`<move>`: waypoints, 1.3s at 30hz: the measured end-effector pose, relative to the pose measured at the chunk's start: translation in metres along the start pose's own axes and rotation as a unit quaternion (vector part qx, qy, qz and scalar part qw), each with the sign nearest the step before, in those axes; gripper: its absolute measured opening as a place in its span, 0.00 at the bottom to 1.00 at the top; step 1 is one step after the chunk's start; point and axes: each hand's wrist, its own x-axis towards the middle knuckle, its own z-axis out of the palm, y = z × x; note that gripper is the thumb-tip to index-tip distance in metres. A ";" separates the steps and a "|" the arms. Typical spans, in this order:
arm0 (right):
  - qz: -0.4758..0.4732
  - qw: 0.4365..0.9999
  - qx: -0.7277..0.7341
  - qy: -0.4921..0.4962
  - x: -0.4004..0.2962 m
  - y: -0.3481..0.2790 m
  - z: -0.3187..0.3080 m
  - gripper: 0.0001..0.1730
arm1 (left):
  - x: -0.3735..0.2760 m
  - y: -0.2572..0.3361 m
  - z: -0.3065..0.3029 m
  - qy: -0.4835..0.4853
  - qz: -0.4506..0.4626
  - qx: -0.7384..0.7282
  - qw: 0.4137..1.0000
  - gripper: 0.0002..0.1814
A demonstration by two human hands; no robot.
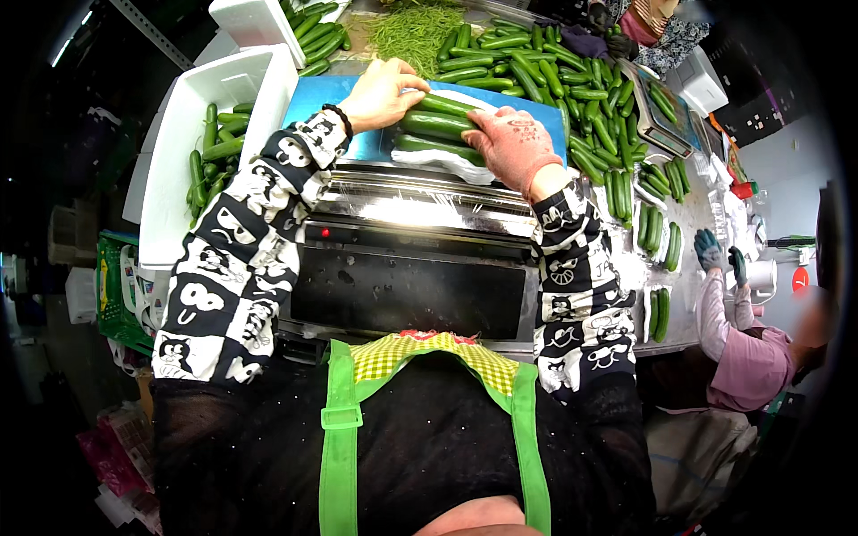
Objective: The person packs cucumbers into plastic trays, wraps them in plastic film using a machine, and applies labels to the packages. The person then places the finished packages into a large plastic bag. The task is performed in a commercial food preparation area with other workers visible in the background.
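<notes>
Three cucumbers [437, 124] lie side by side on a white tray [462, 169], which rests on a blue plate [322, 100]. My left hand [383, 95], bare with a dark band at the wrist, has its thumb and fingertips at the left end of the farthest cucumber. In a pinkish knit glove bearing print, my right hand [515, 146] grips the cucumbers near their right ends. Part of the tray is hidden by the cucumbers and this hand. Just in front is a shiny metal wrapping machine [429, 208] with clear film across it and a lit red lamp [326, 232].
A white foam box [164, 201] holding cucumbers stands at the left. Behind the plate lie green beans [412, 33] and a large heap of cucumbers [536, 63]. To the right are a scale [660, 110] and several trayed cucumbers [649, 228]. A co-worker's gloved hands [709, 249] are beyond.
</notes>
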 end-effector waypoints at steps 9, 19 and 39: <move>-0.169 0.946 0.109 0.254 -0.013 0.023 0.036 0.21 | 0.002 0.000 -0.002 -0.089 0.061 -0.047 0.993 0.17; -0.109 0.957 0.167 0.210 -0.019 0.026 0.043 0.19 | -0.001 0.000 -0.006 -0.130 -0.054 -0.291 0.946 0.16; -0.113 0.981 -0.008 0.159 0.019 -0.004 0.039 0.28 | 0.001 -0.005 -0.010 -0.117 0.019 -0.167 0.979 0.18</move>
